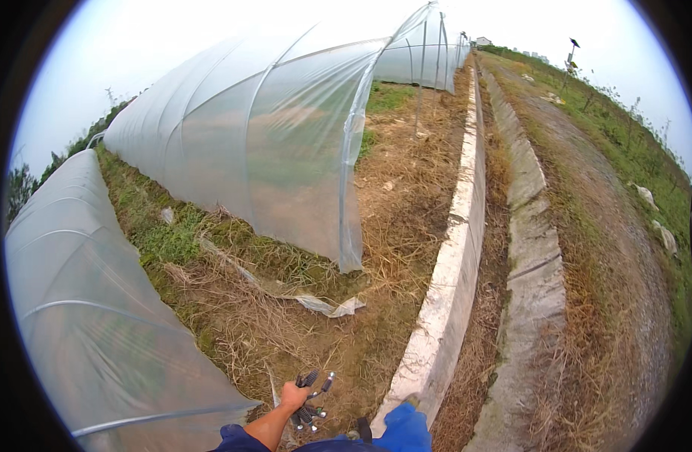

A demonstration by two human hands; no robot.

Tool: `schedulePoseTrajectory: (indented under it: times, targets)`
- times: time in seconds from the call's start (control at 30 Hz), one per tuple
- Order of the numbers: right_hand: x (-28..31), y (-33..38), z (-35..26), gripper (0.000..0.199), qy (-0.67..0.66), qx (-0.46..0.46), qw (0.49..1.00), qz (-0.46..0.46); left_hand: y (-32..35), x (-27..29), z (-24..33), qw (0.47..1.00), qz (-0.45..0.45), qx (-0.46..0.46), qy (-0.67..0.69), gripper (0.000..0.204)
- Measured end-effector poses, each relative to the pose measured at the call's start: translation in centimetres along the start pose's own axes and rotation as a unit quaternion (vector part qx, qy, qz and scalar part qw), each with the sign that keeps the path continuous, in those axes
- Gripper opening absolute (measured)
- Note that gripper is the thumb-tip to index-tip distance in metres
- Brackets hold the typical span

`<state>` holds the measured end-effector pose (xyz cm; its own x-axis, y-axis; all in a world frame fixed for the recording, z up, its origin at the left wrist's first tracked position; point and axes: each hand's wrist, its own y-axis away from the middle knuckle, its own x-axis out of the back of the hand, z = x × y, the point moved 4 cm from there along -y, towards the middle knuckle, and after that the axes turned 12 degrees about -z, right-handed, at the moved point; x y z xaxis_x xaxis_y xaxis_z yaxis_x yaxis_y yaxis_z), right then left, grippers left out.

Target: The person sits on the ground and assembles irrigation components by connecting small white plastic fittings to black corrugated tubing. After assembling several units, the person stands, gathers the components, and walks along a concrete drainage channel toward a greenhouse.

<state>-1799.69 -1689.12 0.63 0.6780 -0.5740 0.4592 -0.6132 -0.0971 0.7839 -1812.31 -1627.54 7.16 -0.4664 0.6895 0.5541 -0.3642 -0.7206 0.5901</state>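
My left hand (293, 395) reaches forward from the lower edge, its fingers closed around a bunch of black-handled metal tools (308, 414). Their dark grips and shiny silver ends stick out around my fist, but their exact kind is too small to make out. Below them lies bare soil with dry straw (278, 350). My right hand does not show. At the lower edge, my blue trouser leg (403, 431) is beside the pale concrete wall (429, 354), with a shoe tip (413, 399) at its top.
A plastic-covered greenhouse (285, 151) with an open end stands ahead; a lower plastic tunnel (105, 324) runs along the left. Torn plastic film (327, 306) lies on the ground. Beyond the wall come a narrow ditch (489, 331), another concrete edge (534, 286) and a gravel track (624, 286).
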Motion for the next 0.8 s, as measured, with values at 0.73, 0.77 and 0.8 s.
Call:
schedulePoseTrajectory:
  times: [0.73,0.77,0.8]
  targets:
    - [42.1,-55.3,-57.2,0.041,0.096,0.108,0.989,-0.011,-40.1,-12.0,44.2,0.958,0.072,0.276,-0.038,0.048]
    - [41.9,-56.6,-59.5,0.04,0.188,0.03,0.982,-0.013,-42.7,-11.9,45.9,0.951,0.077,0.295,-0.044,0.048]
    - [43.2,-58.8,-61.6,0.038,0.131,0.027,0.991,-0.016,-44.8,-13.1,48.0,0.947,0.067,0.312,-0.041,0.048]
